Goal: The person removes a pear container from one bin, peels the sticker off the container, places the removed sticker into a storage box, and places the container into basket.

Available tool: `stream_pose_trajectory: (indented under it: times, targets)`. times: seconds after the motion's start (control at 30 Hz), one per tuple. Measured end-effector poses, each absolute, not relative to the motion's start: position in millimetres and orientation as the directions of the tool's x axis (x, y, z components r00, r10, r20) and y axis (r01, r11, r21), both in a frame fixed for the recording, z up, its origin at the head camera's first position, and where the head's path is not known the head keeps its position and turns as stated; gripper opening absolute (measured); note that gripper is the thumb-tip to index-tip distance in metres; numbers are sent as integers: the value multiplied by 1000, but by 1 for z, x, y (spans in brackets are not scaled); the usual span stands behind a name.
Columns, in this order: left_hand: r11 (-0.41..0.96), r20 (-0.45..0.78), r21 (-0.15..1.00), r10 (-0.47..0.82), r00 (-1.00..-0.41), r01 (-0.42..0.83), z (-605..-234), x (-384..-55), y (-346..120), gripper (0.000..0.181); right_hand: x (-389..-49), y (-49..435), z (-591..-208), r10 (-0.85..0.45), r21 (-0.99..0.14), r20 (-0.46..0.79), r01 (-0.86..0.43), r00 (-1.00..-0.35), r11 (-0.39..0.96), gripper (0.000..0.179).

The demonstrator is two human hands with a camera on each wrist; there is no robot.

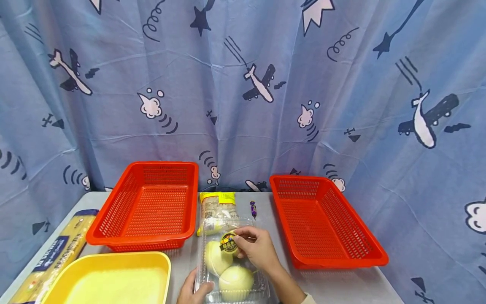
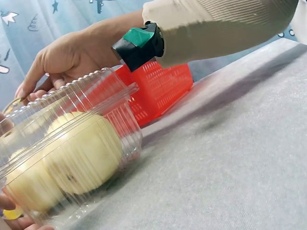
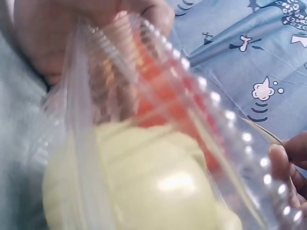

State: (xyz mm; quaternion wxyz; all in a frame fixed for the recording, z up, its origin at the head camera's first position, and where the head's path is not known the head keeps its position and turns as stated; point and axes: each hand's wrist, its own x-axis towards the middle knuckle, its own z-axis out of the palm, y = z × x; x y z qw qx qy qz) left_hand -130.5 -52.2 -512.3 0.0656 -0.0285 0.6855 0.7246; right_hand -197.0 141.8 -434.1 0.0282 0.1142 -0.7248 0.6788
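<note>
Left hand (image 1: pixel 193 291) grips the clear box (image 1: pixel 201 257) by its side, right hand (image 1: pixel 256 249) is pinching the edge of that round label (image 1: pixel 228 245), and the pale fruits (image 1: pixel 236 285) sit right below those fingertips, under the lid.

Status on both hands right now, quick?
Left hand: closed, gripping the side of the clear container.
Right hand: closed, pinching the edge of the round sticker on the lid.

Head view: the lower edge crops the yellow basin (image 1: pixel 114 280) and left hand (image 1: pixel 190 292); right wrist view: pale fruit (image 3: pixel 144 187) appears blurred.
</note>
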Motion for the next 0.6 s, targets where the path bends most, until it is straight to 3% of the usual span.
stream_pose_trajectory:
  times: [0.33,0.6]
  targets:
    - [-52,-143,988,73,-987,-147,-513,-133,-53,70,-193,139,-437,-54,-987,160,-159,-986,-19,21]
    - [72,-167,984,18,-986,-166,-507,-133,-53,73,-192,137,-438,-27,-985,167,-165,-986,-54,22]
